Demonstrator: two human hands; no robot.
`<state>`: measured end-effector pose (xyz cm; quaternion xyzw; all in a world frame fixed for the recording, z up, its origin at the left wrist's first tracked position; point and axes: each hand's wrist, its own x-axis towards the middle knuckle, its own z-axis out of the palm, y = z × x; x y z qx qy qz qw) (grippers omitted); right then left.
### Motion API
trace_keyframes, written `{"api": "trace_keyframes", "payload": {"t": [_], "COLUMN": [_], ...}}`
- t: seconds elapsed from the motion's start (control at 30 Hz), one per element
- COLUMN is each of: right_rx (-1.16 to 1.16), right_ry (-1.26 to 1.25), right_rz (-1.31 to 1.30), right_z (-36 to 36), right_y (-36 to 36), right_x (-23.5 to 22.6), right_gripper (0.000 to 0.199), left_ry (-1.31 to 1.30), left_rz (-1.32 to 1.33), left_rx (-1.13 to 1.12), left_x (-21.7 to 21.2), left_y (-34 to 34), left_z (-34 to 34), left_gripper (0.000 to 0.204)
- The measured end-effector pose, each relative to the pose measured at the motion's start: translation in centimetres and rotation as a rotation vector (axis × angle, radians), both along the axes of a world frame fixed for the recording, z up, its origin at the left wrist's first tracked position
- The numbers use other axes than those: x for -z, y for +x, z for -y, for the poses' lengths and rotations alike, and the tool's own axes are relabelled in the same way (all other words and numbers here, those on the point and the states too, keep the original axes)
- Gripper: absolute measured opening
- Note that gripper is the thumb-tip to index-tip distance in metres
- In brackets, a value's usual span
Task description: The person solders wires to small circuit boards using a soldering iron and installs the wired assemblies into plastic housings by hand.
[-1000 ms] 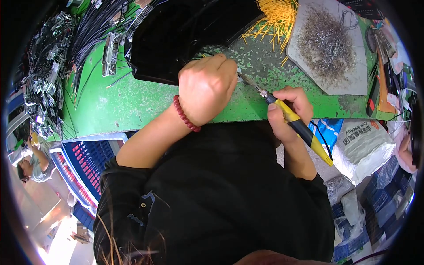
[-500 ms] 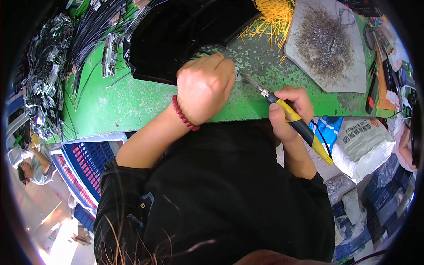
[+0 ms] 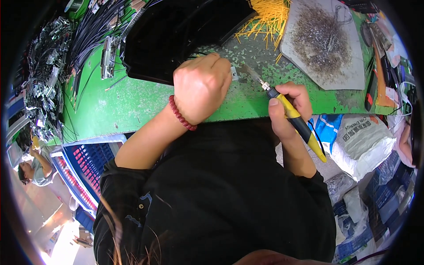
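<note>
My left hand (image 3: 202,86), with a dark red bead bracelet on its wrist, rests closed by the near edge of a large black glossy panel or tray (image 3: 185,37). Its fingers curl downward out of sight, so what they hold is hidden. A small pale piece (image 3: 234,73) shows just beside the fingers. In my right hand (image 3: 293,104) is a yellow and black soldering iron (image 3: 304,130), gripped between thumb and fingers. Its metal tip points up and left, just off the small pale piece.
Yellow wires (image 3: 269,20) lie at the back of the green table (image 3: 101,104). A grey board (image 3: 298,57) bears dark debris. Black wires (image 3: 95,35) and clear-ended parts (image 3: 44,92) pile up at the left. A blue basket (image 3: 88,161) and white sacks (image 3: 362,145) stand below. Another person is far left.
The soldering iron has shifted slightly away from me, and its tip has parted a little from the small pale piece. My left hand stays closed in nearly the same place.
</note>
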<state>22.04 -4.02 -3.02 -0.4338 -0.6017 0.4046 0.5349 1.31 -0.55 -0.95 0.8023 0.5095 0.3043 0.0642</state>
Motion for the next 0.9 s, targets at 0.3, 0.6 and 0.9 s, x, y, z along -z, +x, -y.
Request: {"api": "trace_keyframes", "payload": {"t": [0.3, 0.6, 0.9], "right_rx": [-0.038, -0.013, -0.071], "right_ry": [-0.085, 0.091, 0.094], "right_rz": [-0.080, 0.280, 0.275], "right_z": [-0.2, -2.1, -4.1], "right_y": [-1.1, -3.2, -4.4], "right_x": [-0.4, -1.8, -1.4], "right_gripper": [0.048, 0.024, 0.032], "left_ry": [-0.069, -0.261, -0.063], "left_rz": [-0.099, 0.079, 0.165], "left_rx": [-0.007, -0.040, 0.081], "left_x": [-0.9, -2.5, -2.0], "left_y": [-0.2, -0.9, -1.6], "left_z": [0.0, -0.3, -0.4], "left_gripper": [0.014, 0.006, 0.013]}}
